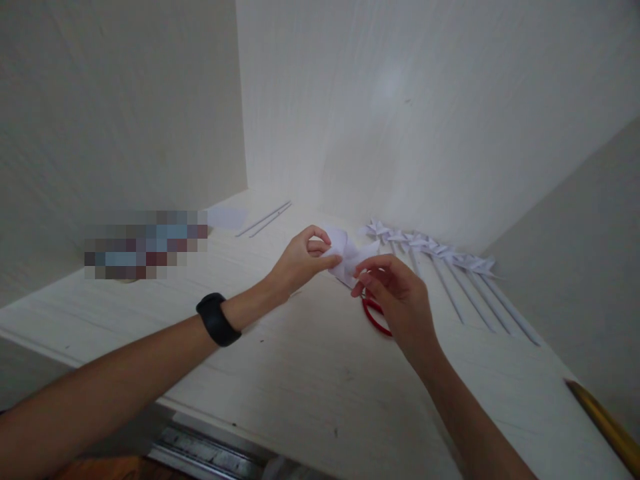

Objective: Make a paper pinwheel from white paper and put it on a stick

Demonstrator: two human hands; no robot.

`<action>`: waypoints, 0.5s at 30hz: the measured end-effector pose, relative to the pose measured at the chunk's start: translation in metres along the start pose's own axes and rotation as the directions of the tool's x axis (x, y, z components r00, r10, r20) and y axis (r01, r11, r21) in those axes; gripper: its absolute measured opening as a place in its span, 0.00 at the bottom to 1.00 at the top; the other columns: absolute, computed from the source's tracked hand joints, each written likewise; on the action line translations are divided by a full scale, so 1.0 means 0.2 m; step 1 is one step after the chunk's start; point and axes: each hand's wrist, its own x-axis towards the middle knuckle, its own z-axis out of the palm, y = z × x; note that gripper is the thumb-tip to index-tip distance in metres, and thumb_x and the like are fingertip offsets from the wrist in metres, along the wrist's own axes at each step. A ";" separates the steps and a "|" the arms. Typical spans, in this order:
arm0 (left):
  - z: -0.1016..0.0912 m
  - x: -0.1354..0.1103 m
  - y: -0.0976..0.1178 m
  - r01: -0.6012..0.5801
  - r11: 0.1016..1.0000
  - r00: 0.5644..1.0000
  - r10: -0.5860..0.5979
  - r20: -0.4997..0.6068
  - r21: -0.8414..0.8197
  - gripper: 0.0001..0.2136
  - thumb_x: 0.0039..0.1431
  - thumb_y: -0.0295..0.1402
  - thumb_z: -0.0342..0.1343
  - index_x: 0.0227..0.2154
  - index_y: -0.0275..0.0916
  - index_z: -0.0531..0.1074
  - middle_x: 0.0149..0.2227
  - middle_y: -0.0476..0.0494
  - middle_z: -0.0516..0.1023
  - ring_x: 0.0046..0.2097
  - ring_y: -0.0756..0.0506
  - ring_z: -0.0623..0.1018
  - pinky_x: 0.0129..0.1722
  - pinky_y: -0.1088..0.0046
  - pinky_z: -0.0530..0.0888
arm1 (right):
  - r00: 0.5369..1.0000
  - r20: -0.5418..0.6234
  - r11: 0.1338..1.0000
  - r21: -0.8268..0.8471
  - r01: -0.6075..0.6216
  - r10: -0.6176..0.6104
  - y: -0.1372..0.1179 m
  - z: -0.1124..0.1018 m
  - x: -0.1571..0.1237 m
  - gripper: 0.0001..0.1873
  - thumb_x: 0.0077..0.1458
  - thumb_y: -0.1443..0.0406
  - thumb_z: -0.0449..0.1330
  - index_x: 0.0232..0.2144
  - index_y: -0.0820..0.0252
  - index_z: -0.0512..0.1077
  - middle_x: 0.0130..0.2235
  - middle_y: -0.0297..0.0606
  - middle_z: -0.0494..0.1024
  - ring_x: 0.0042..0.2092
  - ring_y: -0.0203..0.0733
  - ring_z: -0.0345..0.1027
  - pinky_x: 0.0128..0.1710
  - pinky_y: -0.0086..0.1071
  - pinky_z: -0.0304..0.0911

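Observation:
In the middle of the head view I hold a piece of folded white paper [345,250] above the table. My left hand [306,259] is closed on its left side, thumb in front and fingers behind. My right hand [395,290] pinches the paper's lower right part between thumb and fingertips. Behind the right hand lie scissors with red handles [375,319], partly hidden by it. To the right, several paper pinwheels [433,248] on white sticks lie side by side in a row.
Two thin white sticks [265,219] lie at the back left, beside a pale sheet of paper [225,217]. A blurred-out item [145,247] stands by the left wall. A gold-coloured object [600,423] is at the right edge. White walls close off the back.

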 end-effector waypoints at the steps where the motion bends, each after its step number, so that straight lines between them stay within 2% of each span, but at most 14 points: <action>1: 0.00 0.00 -0.01 -0.011 1.000 1.000 0.011 0.013 -0.005 0.15 0.43 0.27 0.63 0.29 0.39 0.61 0.24 0.53 0.74 0.26 0.52 0.74 0.26 0.78 0.67 | 0.999 -0.036 1.000 0.003 -0.017 0.017 0.01 0.00 0.00 0.02 0.52 0.65 0.59 0.30 0.57 0.69 0.25 0.30 0.72 0.25 0.32 0.67 0.24 0.26 0.59; 3: 0.00 0.00 -0.02 -0.030 0.999 0.999 0.030 0.043 -0.011 0.15 0.43 0.27 0.62 0.30 0.39 0.60 0.25 0.53 0.75 0.27 0.52 0.75 0.27 0.78 0.68 | 0.994 -0.102 0.999 -0.001 -0.037 0.037 0.03 -0.01 0.00 0.03 0.50 0.65 0.61 0.29 0.57 0.69 0.22 0.28 0.70 0.23 0.31 0.64 0.22 0.25 0.56; 6: 0.01 -0.01 -0.04 -0.045 0.999 0.996 0.047 0.079 -0.027 0.14 0.44 0.27 0.62 0.30 0.39 0.60 0.26 0.52 0.76 0.27 0.52 0.76 0.27 0.77 0.69 | 0.985 -0.172 0.999 -0.033 -0.038 0.031 0.06 -0.01 0.00 0.05 0.49 0.64 0.62 0.28 0.58 0.70 0.23 0.28 0.69 0.24 0.31 0.62 0.22 0.26 0.57; 9: 0.02 -0.01 -0.04 -0.056 0.998 0.993 0.060 0.106 -0.043 0.14 0.45 0.27 0.61 0.30 0.39 0.60 0.26 0.52 0.76 0.28 0.51 0.76 0.27 0.77 0.70 | 0.977 -0.210 0.978 -0.207 -0.012 -0.033 0.06 0.00 -0.01 0.04 0.50 0.63 0.61 0.29 0.58 0.71 0.25 0.31 0.71 0.27 0.34 0.64 0.25 0.27 0.59; 12: 0.02 -0.02 -0.04 -0.059 0.998 0.993 0.062 0.097 -0.035 0.14 0.45 0.26 0.61 0.30 0.39 0.60 0.26 0.53 0.75 0.27 0.52 0.76 0.26 0.79 0.69 | 0.968 -0.209 0.910 -0.412 0.040 -0.137 0.05 0.01 -0.02 0.02 0.51 0.65 0.60 0.30 0.57 0.72 0.25 0.32 0.73 0.28 0.35 0.65 0.26 0.27 0.59; 15: 0.03 -0.02 -0.03 -0.056 0.998 0.995 0.059 0.084 -0.033 0.14 0.45 0.26 0.61 0.29 0.39 0.60 0.25 0.54 0.74 0.26 0.53 0.75 0.26 0.79 0.69 | 0.962 -0.198 0.867 -0.493 0.070 -0.190 0.04 0.01 -0.02 0.01 0.51 0.66 0.60 0.29 0.57 0.72 0.25 0.31 0.73 0.27 0.35 0.65 0.26 0.27 0.59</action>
